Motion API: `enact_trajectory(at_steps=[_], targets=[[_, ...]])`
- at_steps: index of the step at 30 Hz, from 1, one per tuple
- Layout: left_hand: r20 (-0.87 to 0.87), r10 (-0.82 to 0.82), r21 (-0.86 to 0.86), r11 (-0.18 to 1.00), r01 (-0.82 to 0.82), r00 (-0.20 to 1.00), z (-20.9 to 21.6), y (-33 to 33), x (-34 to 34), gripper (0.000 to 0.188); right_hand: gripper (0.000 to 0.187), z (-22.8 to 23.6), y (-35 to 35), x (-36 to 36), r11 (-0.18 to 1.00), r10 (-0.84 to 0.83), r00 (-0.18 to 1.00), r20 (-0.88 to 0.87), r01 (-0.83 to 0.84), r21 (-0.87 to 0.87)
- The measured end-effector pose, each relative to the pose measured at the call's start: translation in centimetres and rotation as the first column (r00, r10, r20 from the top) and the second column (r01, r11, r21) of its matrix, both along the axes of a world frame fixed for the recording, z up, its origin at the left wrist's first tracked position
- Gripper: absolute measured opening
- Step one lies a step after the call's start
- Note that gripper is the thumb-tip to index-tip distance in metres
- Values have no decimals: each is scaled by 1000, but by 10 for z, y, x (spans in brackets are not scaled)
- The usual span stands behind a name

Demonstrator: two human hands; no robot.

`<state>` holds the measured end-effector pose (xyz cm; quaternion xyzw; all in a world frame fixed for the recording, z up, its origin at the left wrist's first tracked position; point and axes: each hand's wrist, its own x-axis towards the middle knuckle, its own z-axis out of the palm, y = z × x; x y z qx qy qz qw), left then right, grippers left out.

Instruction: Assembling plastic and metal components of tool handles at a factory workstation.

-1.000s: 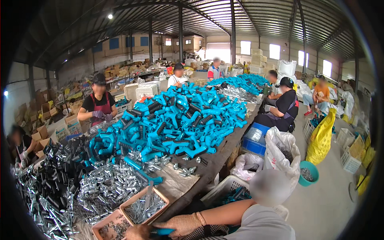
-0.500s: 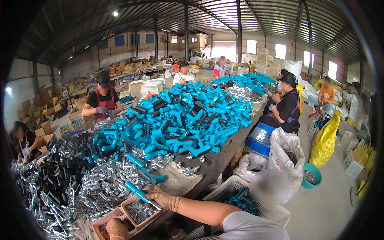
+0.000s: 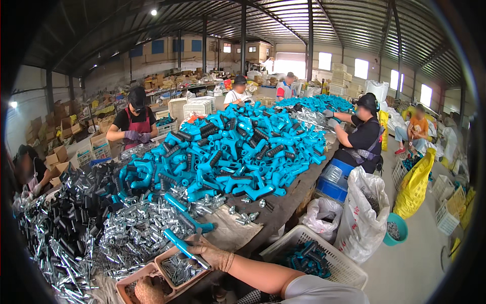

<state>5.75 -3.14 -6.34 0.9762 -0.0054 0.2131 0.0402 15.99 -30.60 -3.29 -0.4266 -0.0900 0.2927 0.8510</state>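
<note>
My right hand, in a tan glove, is closed around a turquoise handle with a metal end pointing toward me. It is held above a tan bin of slim metal pins. My left hand, also gloved, reaches down into the neighbouring tan bin; its fingers are hidden. Just beyond my right hand, another turquoise handle lies on the table edge. Shiny metal parts are heaped beside the bins, with black grips to their left.
A large mound of turquoise handles fills the table's middle. To my right stand a white crate of handles, an open white sack and a teal basin. Co-workers sit around the table, one at its right side.
The view has shifted slightly. My right hand keeps its hold on the handle, and my left hand stays in the bin. The co-worker at the right now stretches their hands over the table.
</note>
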Motion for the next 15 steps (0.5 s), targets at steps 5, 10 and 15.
enact_trajectory(at_steps=[5, 10, 15], targets=[[1, 63, -234, 970, -61, 998, 7, -7, -4, 19, 32, -1, 3, -3, 997, -64, 997, 52, 66, -44], [108, 35, -204, 979, -13, 994, 3, -4, -5, 13, 32, -3, 3, -1, 999, -35, 998, 46, 36, -19], [-29, -64, 6, 998, 65, 997, 5, -2, -5, 14, 37, -13, 0, 7, 999, 37, 999, 14, -37, 8]])
